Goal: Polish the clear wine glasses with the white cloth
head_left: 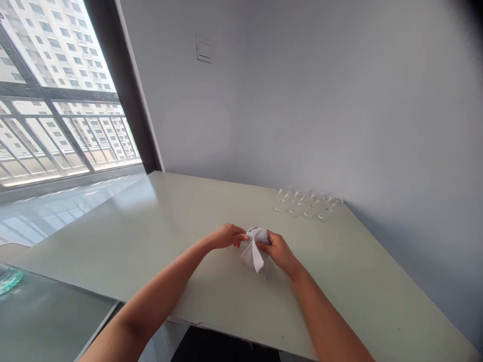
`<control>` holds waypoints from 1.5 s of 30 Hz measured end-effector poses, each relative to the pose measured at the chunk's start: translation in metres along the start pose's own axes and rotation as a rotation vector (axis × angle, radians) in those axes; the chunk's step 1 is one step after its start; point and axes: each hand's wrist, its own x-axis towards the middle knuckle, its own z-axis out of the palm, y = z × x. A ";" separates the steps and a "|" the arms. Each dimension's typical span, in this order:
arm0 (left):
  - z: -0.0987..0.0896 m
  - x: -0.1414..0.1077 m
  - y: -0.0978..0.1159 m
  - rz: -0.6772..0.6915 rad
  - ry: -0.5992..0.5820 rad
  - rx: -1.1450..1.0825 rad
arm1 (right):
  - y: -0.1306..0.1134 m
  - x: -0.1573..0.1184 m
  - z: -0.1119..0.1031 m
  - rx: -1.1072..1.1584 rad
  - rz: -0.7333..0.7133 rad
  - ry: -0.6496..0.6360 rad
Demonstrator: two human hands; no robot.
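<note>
A pale grey cloth (pixel 256 251) hangs in folds over the middle of the table, its lower corner pointing towards me. My right hand (pixel 278 249) grips it from the right, thumb on the front and fingers partly hidden behind it. From the left, my left hand (pixel 228 236) meets the cloth's edge with thumb and fingers drawn together. Something clear may be between those left fingers, but it is too faint to name. Whatever the cloth may be wrapped around is hidden.
Several clear stemmed glasses (pixel 298 198) stand upright in a row by the wall at the back right of the pale table (pixel 181 201). At the lower left, a greenish glass dish (pixel 9 279) sits on a lower grey surface (pixel 56 317). Windows are at left.
</note>
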 end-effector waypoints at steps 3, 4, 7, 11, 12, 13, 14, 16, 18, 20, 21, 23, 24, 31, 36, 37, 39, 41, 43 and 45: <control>0.003 0.003 0.013 0.033 0.333 0.394 | 0.012 0.008 -0.001 0.196 0.041 0.149; 0.003 0.004 0.017 0.067 0.372 0.501 | 0.014 0.010 -0.001 0.246 0.054 0.160; -0.008 0.007 0.022 0.123 0.276 0.594 | 0.013 0.008 0.001 0.221 0.020 0.065; -0.044 0.004 0.017 0.065 -0.097 0.295 | 0.000 -0.006 0.014 0.026 -0.041 -0.110; -0.052 0.003 0.015 0.036 -0.224 0.181 | -0.002 -0.009 0.018 -0.007 -0.040 -0.132; -0.059 0.000 0.014 0.006 -0.349 0.075 | -0.003 -0.011 0.022 -0.034 -0.040 -0.144; -0.064 -0.002 0.013 -0.018 -0.449 -0.004 | -0.003 -0.012 0.025 -0.055 -0.044 -0.145; -0.063 -0.008 0.013 -0.028 -0.478 -0.008 | -0.001 -0.011 0.029 -0.063 -0.057 -0.119; -0.053 -0.014 0.016 0.025 -0.243 0.214 | 0.004 -0.006 0.031 0.029 -0.052 -0.049; -0.038 -0.019 0.019 0.123 0.083 0.508 | 0.009 -0.001 0.032 0.207 -0.023 0.038; -0.032 -0.021 0.019 0.177 0.206 0.627 | 0.011 0.001 0.032 0.296 -0.005 0.082; -0.025 -0.024 0.017 0.276 0.303 0.759 | 0.013 0.002 0.035 0.400 0.025 0.116; -0.024 -0.025 0.015 0.309 0.295 0.781 | 0.013 0.001 0.037 0.401 0.029 0.099; -0.046 -0.030 0.004 0.099 -0.042 0.304 | -0.002 -0.014 0.038 -0.190 -0.196 -0.094; -0.054 -0.025 -0.004 -0.087 -0.523 -0.426 | -0.003 -0.011 0.028 -0.702 -0.495 -0.153; -0.053 -0.023 -0.009 -0.102 -0.567 -0.512 | -0.002 -0.009 0.025 -0.779 -0.526 -0.151; -0.052 -0.016 -0.019 -0.116 -0.611 -0.627 | 0.001 -0.006 0.020 -0.884 -0.562 -0.127; -0.049 -0.010 -0.029 -0.119 -0.615 -0.689 | 0.003 -0.002 0.013 -0.910 -0.586 -0.092; -0.046 -0.005 -0.036 -0.119 -0.580 -0.714 | 0.003 0.000 0.004 -0.864 -0.591 -0.043; -0.041 -0.001 -0.039 -0.139 -0.494 -0.711 | 0.003 0.000 -0.005 -0.780 -0.543 0.033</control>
